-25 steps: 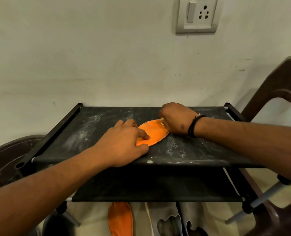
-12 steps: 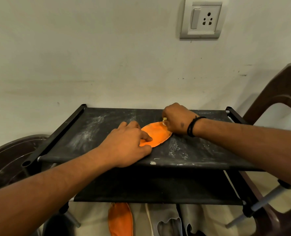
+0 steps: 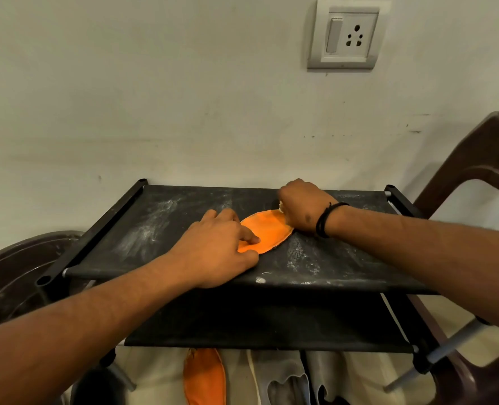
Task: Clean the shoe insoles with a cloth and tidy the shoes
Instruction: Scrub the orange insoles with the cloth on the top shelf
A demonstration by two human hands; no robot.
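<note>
Wiping an orange insole on the top shelf of a shoe rack

The orange insole (image 3: 267, 229) lies flat on the dusty black top shelf (image 3: 344, 258) of the rack. The left hand (image 3: 216, 249) presses its near end down, fingers laid over it. The right hand (image 3: 302, 207) is curled into a fist at the far end, gripping a pale wad that is probably the cloth (image 3: 281, 206), though only a sliver shows. The cleaning step looks to be in hand; the next move likely calls for a stroke along the insole while the left hand pins it. A second orange insole (image 3: 204, 378) lies below the rack, beside grey shoes (image 3: 289, 384). No brand or writing is readable; the wall socket (image 3: 347, 36) is unmarked.
</note>
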